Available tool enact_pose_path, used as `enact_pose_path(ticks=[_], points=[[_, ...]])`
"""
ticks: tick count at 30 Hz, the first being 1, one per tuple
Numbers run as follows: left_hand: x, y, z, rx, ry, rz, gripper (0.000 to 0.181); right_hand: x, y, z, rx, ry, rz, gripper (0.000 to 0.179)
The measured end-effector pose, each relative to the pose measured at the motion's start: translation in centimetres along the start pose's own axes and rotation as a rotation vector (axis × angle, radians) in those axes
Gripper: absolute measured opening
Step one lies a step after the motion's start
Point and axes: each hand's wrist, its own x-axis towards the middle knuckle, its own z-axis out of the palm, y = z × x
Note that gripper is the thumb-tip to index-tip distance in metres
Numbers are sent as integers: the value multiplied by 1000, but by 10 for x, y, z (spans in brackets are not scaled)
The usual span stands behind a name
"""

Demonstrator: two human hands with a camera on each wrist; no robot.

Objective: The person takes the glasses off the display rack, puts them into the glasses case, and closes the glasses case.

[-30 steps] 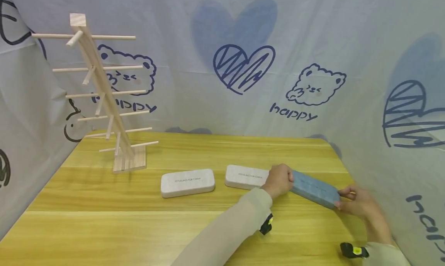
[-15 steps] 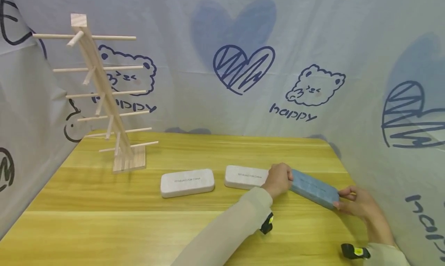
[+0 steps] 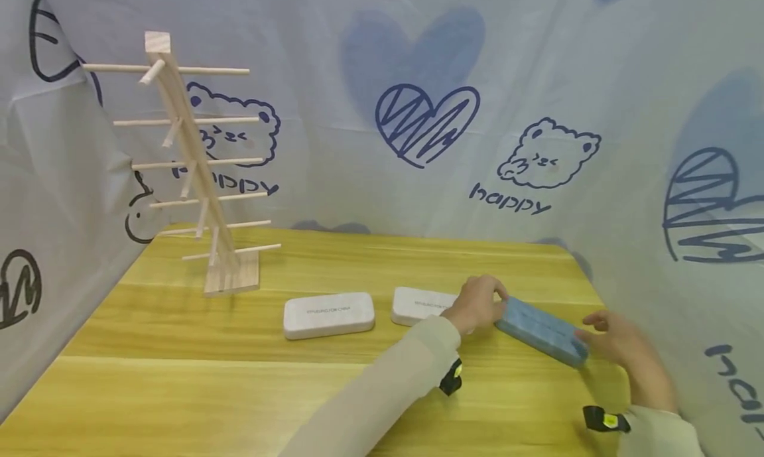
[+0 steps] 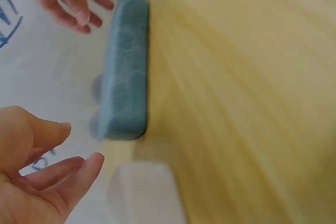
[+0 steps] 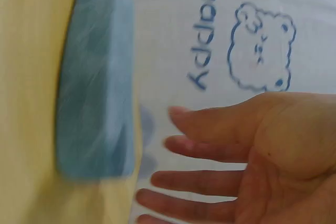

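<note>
A blue oblong case (image 3: 540, 331) lies slantwise on the right of the table in the head view. Near its left end is my left hand (image 3: 477, 304), thumb and fingers parted around air in the left wrist view. That view shows a gap between those fingers and the case (image 4: 126, 72). My right hand (image 3: 621, 344) is by the case's right end; its fingers spread loosely, clear of the case, in the right wrist view. Partly behind the left hand sits a white case (image 3: 420, 306) with printed lettering. Another white case (image 3: 328, 316) lies farther left.
A tall wooden stand (image 3: 197, 158) with several rows of pegs rises at the table's back left. Printed cloth (image 3: 334, 145) hangs behind the wooden table (image 3: 239, 391) and along both sides.
Both hands have let go of the blue case and drawn slightly off its ends. Its right end sits a little lower in view. The head view has shifted slightly.
</note>
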Motion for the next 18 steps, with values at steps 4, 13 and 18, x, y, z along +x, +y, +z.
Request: enact_pose_path(ticks=[4,13,18], points=[[-2,-8,-22,39,3,33,24,11,-37,-2,-70,80,-66,52],[-10,-36,-84,127,49,56,34,42,-115,18,15,126,-200,40],[-16,-56,-113,164,84,60,36,55,-143,27,34,156,-233,39]])
